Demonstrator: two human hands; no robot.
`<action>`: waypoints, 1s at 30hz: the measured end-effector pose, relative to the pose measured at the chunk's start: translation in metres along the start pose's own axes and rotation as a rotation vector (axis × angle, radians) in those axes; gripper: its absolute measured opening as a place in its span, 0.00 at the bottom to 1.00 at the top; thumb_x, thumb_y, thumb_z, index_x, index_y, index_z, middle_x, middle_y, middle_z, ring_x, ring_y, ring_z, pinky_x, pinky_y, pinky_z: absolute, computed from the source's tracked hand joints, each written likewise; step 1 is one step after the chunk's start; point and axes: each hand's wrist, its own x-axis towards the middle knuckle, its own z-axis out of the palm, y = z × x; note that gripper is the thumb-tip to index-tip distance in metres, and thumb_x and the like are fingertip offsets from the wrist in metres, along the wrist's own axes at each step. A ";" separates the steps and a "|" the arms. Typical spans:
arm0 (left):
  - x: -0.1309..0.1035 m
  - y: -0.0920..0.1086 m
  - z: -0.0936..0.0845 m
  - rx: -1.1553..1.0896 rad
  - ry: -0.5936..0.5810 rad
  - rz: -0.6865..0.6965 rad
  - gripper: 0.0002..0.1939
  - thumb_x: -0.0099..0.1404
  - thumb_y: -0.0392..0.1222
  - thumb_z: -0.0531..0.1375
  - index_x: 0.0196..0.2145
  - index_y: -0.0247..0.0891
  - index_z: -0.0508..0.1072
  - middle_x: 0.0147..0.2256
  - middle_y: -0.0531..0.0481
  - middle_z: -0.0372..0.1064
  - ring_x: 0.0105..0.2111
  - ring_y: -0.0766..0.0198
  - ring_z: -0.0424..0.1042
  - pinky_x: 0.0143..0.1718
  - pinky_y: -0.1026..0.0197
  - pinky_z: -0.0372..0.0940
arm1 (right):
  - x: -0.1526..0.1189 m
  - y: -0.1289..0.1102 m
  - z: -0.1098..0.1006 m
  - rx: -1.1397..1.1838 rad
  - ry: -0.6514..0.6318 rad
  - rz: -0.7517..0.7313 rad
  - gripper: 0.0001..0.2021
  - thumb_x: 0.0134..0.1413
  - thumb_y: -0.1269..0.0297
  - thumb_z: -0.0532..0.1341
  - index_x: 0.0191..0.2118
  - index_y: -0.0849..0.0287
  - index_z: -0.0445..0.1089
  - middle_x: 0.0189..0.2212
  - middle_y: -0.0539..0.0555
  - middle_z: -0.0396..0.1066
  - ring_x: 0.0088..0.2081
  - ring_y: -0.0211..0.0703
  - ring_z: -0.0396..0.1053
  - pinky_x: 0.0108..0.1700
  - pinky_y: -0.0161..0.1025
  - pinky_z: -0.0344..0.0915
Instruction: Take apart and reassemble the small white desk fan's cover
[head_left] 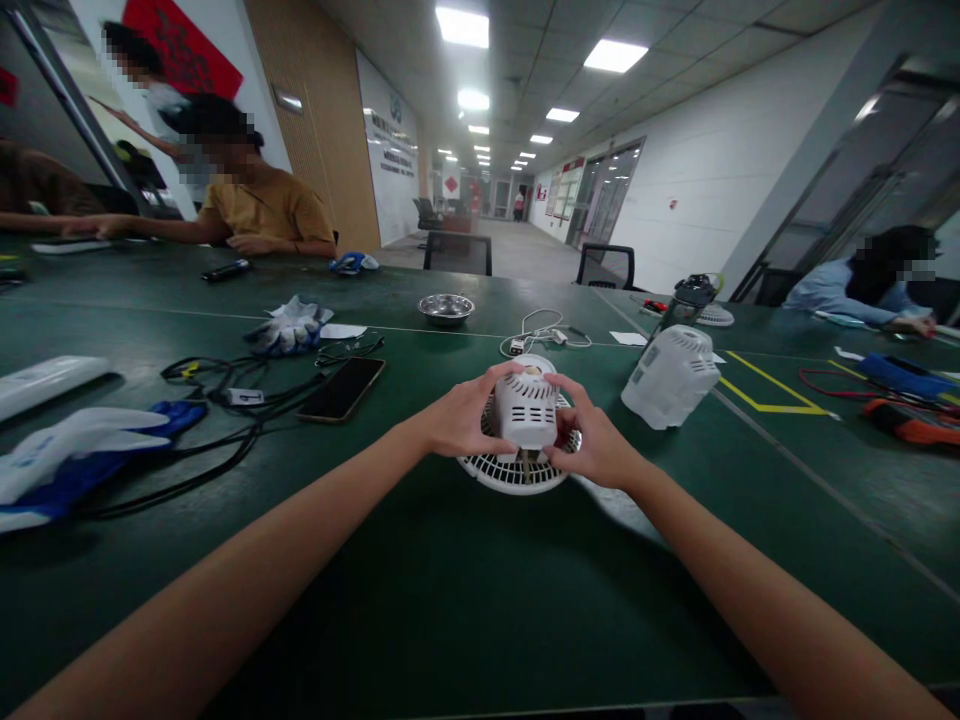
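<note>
A white vented housing [527,412] sits over a round white fan grille [517,478] on the green table. From its left side my left hand [471,412] grips the housing, thumb low and fingers near the top. My right hand [592,436] holds the opposite side in the same way, with fingertips at the upper and lower edges. Between the thumbs, a small part shows under the housing, too small to make out. Part of the grille is hidden behind the housing and my hands.
A white plastic housing [670,378] stands to the right, a metal bowl [446,309] and white cable [551,335] farther back. On the left lie a phone [343,389], black cables [259,408] and gloves [82,455]. People sit at the table's far left and right.
</note>
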 end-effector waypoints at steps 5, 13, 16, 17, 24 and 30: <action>0.001 0.003 0.007 0.147 0.023 -0.034 0.56 0.52 0.60 0.70 0.69 0.45 0.46 0.63 0.33 0.61 0.56 0.38 0.69 0.55 0.38 0.65 | -0.001 0.006 -0.001 0.008 0.022 -0.054 0.44 0.54 0.58 0.66 0.69 0.45 0.40 0.46 0.56 0.75 0.40 0.53 0.75 0.41 0.53 0.74; -0.002 0.005 0.024 0.193 0.193 -0.180 0.42 0.65 0.53 0.63 0.70 0.44 0.49 0.48 0.42 0.73 0.45 0.51 0.75 0.51 0.45 0.68 | 0.001 0.018 0.000 -0.234 0.311 0.000 0.45 0.54 0.52 0.66 0.71 0.46 0.42 0.58 0.62 0.67 0.51 0.63 0.71 0.53 0.64 0.68; -0.005 -0.014 0.024 0.187 0.357 -0.359 0.31 0.69 0.53 0.58 0.65 0.42 0.58 0.47 0.42 0.73 0.48 0.51 0.74 0.52 0.47 0.66 | 0.000 0.023 -0.002 -0.225 0.353 0.063 0.43 0.56 0.57 0.63 0.72 0.47 0.42 0.53 0.60 0.70 0.47 0.59 0.73 0.52 0.62 0.69; -0.007 -0.021 0.024 0.195 0.390 -0.443 0.28 0.70 0.53 0.57 0.63 0.41 0.62 0.49 0.41 0.73 0.49 0.50 0.73 0.51 0.48 0.66 | 0.000 0.024 -0.004 -0.230 0.351 0.084 0.43 0.55 0.57 0.64 0.72 0.48 0.42 0.54 0.61 0.70 0.48 0.60 0.72 0.52 0.63 0.69; -0.016 -0.048 0.019 -0.173 0.343 -0.660 0.24 0.72 0.58 0.51 0.52 0.37 0.72 0.36 0.45 0.77 0.32 0.55 0.76 0.34 0.57 0.66 | -0.002 0.029 -0.009 -0.073 0.303 0.140 0.50 0.42 0.54 0.73 0.70 0.51 0.49 0.53 0.61 0.72 0.50 0.63 0.73 0.55 0.66 0.67; -0.009 -0.037 0.007 -0.237 0.670 -0.291 0.26 0.74 0.56 0.45 0.42 0.38 0.76 0.36 0.47 0.75 0.38 0.58 0.72 0.42 0.56 0.66 | 0.002 0.020 -0.004 0.613 0.444 0.290 0.34 0.47 0.52 0.70 0.60 0.51 0.62 0.50 0.56 0.75 0.50 0.56 0.74 0.53 0.56 0.70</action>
